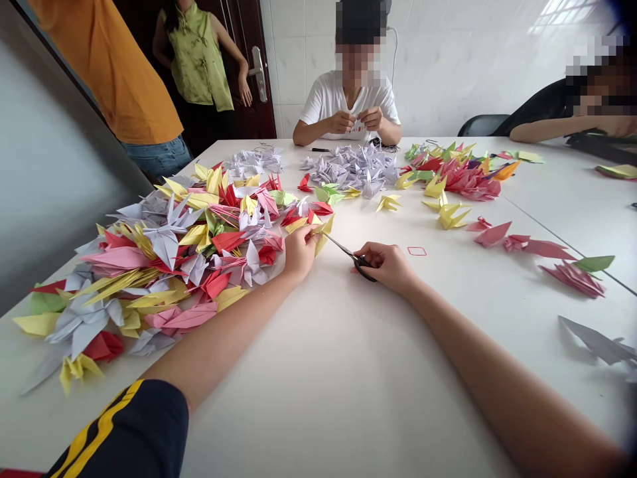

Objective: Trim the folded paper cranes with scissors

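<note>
My left hand (300, 253) is closed on a yellow folded paper crane (324, 234), pinching it beside the big heap. In my right hand (385, 265) is a pair of scissors (352, 253) with black handles, its blades pointing left at the yellow crane. The blade tips reach the paper's edge; whether they touch it I cannot tell. Just left of my left hand spreads a large pile of paper cranes (169, 245) in white, yellow, pink, red and green. A small red outline (417, 251) marks the table right of my right hand.
White cranes (358, 166) lie in a heap at the table's far side, mixed coloured cranes (468, 176) to their right. Pink cranes (572, 277) trail down the right. Across the white table (318, 398) sits a person in white (348, 99); others are at left and right.
</note>
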`<action>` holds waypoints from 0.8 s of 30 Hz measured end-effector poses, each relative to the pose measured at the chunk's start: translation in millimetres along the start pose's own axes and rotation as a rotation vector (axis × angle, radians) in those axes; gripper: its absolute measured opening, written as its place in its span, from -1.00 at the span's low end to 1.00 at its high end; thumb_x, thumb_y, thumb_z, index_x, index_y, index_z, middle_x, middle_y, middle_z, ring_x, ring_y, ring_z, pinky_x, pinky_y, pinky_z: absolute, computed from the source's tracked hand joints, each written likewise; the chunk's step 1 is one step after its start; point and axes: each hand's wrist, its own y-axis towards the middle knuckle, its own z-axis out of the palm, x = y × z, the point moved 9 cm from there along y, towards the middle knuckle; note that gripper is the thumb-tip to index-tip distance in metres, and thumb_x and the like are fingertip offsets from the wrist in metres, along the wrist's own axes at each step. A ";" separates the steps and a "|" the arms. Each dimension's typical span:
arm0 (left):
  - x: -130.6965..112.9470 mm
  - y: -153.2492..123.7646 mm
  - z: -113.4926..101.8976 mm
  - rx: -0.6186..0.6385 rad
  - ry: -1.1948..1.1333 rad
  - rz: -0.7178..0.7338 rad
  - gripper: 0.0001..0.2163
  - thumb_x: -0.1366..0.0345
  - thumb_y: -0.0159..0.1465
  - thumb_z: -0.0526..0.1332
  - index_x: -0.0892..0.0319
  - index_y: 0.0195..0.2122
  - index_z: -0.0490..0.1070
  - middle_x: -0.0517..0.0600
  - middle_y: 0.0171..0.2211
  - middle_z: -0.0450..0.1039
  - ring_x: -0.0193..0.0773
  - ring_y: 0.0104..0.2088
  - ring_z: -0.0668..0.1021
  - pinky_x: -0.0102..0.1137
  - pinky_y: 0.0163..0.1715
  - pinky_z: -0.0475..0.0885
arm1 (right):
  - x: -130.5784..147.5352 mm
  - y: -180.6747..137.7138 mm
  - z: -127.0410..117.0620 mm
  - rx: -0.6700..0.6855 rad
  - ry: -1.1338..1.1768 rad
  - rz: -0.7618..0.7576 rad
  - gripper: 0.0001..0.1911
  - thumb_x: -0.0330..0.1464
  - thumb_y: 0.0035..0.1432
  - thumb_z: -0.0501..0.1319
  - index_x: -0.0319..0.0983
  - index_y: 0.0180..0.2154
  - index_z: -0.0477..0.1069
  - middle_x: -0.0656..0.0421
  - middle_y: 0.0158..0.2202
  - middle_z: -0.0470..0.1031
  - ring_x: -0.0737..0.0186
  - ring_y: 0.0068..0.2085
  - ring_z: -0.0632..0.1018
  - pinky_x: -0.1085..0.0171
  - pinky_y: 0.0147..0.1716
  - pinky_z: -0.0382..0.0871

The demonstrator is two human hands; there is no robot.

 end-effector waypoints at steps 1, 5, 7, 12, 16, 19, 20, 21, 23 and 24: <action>1.2 0.5 -0.5 -0.006 -0.008 -0.005 -0.81 0.45 0.22 0.27 0.18 -0.17 0.62 0.05 -0.20 0.63 -0.13 -0.19 0.61 -0.28 -0.04 0.46 | 0.1 0.1 -0.2 -0.005 -0.006 -0.005 -0.65 -0.09 -0.11 0.40 -0.20 -0.35 0.49 0.28 -0.57 0.28 0.35 -0.53 0.22 0.30 -0.52 0.13; 3.7 1.5 -1.6 -0.021 -0.009 -0.017 -0.80 0.45 0.21 0.27 0.18 -0.18 0.62 0.06 -0.20 0.63 -0.12 -0.18 0.61 -0.27 -0.03 0.46 | -0.5 0.2 0.1 -0.005 -0.006 -0.001 -0.67 -0.11 -0.10 0.40 -0.19 -0.36 0.50 0.27 -0.56 0.28 0.34 -0.53 0.22 0.29 -0.52 0.12; 3.2 1.3 -0.7 -0.015 -0.003 -0.016 -0.79 0.46 0.21 0.26 0.18 -0.16 0.62 0.06 -0.18 0.63 -0.12 -0.17 0.62 -0.27 -0.02 0.46 | -0.4 0.2 0.4 0.001 0.006 0.007 -0.69 -0.14 -0.11 0.40 -0.20 -0.36 0.49 0.28 -0.57 0.26 0.34 -0.53 0.21 0.29 -0.52 0.11; 2.6 1.0 1.3 -0.003 0.007 -0.003 -0.77 0.47 0.22 0.25 0.19 -0.14 0.61 0.07 -0.16 0.63 -0.15 -0.18 0.62 -0.27 -0.03 0.48 | -1.9 0.3 1.1 0.020 0.041 0.045 -0.68 -0.15 -0.13 0.42 -0.21 -0.36 0.49 0.29 -0.57 0.28 0.35 -0.54 0.23 0.30 -0.52 0.11; 6.5 2.0 -1.9 -0.039 0.008 -0.020 -0.78 0.46 0.22 0.26 0.20 -0.13 0.62 0.09 -0.14 0.63 -0.12 -0.16 0.62 -0.24 0.01 0.47 | -3.8 0.3 2.8 0.041 0.070 0.066 -0.66 -0.13 -0.12 0.41 -0.21 -0.35 0.50 0.27 -0.55 0.32 0.35 -0.53 0.27 0.31 -0.53 0.10; 6.7 2.3 0.3 -0.013 0.010 -0.019 -0.78 0.45 0.22 0.27 0.21 -0.13 0.61 0.11 -0.13 0.63 -0.11 -0.16 0.63 -0.24 -0.01 0.48 | -3.6 0.2 2.6 0.038 0.078 0.072 -0.65 -0.14 -0.13 0.42 -0.22 -0.35 0.49 0.28 -0.56 0.31 0.36 -0.54 0.26 0.31 -0.54 0.10; 5.9 2.3 1.1 -0.003 0.013 -0.013 -0.78 0.45 0.22 0.27 0.22 -0.13 0.61 0.10 -0.13 0.63 -0.12 -0.16 0.63 -0.25 -0.01 0.49 | -3.4 0.2 2.5 0.036 0.081 0.073 -0.65 -0.14 -0.14 0.43 -0.22 -0.35 0.49 0.29 -0.57 0.30 0.36 -0.54 0.26 0.31 -0.54 0.10; 5.1 2.2 1.5 0.000 0.015 -0.006 -0.78 0.46 0.22 0.27 0.22 -0.13 0.61 0.10 -0.13 0.63 -0.12 -0.16 0.63 -0.26 -0.02 0.50 | -3.1 0.2 2.4 0.036 0.084 0.073 -0.65 -0.14 -0.14 0.43 -0.22 -0.36 0.49 0.29 -0.57 0.29 0.36 -0.55 0.25 0.31 -0.54 0.10; 3.6 2.0 0.7 -0.010 0.016 0.007 -0.78 0.48 0.22 0.25 0.21 -0.14 0.61 0.09 -0.11 0.63 -0.15 -0.14 0.63 -0.28 -0.02 0.51 | -2.9 0.4 2.5 0.039 0.089 0.073 -0.64 -0.12 -0.14 0.43 -0.22 -0.36 0.48 0.29 -0.58 0.29 0.37 -0.55 0.25 0.31 -0.55 0.10; 3.2 1.9 0.0 -0.019 0.016 0.011 -0.77 0.49 0.22 0.24 0.21 -0.14 0.61 0.08 -0.11 0.63 -0.16 -0.13 0.63 -0.30 -0.02 0.51 | -3.1 0.5 2.6 0.041 0.090 0.073 -0.63 -0.12 -0.14 0.43 -0.23 -0.36 0.48 0.29 -0.58 0.30 0.37 -0.56 0.26 0.31 -0.55 0.10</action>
